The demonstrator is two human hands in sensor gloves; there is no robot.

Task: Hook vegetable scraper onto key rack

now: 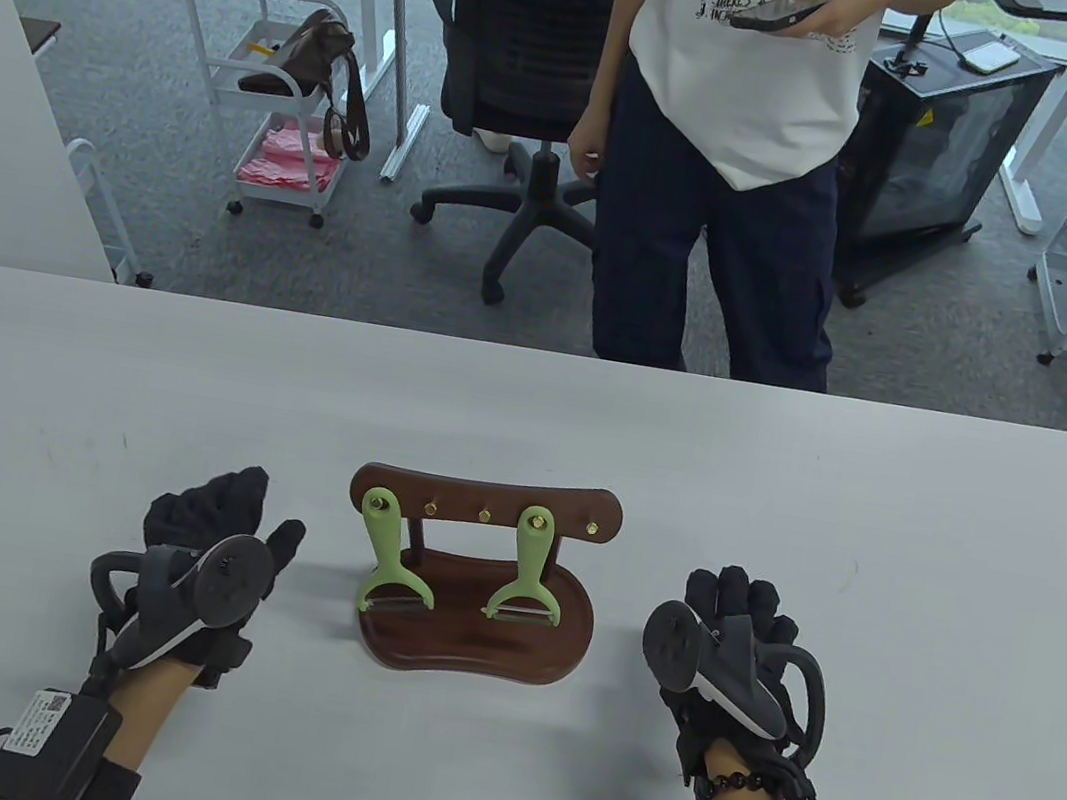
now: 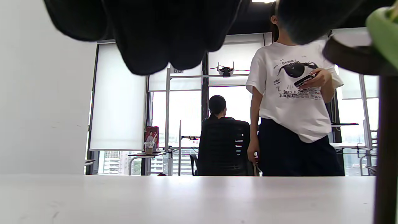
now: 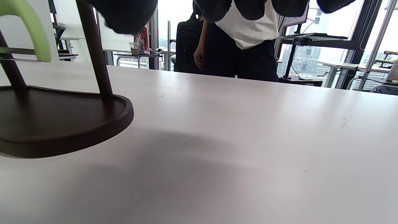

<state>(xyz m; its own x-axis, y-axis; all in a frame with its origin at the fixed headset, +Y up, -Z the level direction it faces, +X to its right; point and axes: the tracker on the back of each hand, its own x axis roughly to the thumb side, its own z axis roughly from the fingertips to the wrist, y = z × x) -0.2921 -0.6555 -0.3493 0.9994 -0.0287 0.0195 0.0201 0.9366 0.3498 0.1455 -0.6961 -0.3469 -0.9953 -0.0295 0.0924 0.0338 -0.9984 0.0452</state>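
Observation:
A dark wooden key rack with brass hooks stands on its wooden base at the table's middle. Two green vegetable scrapers hang from it: one on the leftmost hook, tilted, and one on a hook right of centre. My left hand rests empty to the left of the rack, fingers loosely spread. My right hand rests empty to the right of it, fingers extended. The rack's base and a scraper's edge show in the right wrist view.
A person in a white T-shirt stands just beyond the table's far edge holding a phone. An office chair and carts stand on the floor behind. The white table spreads around the rack.

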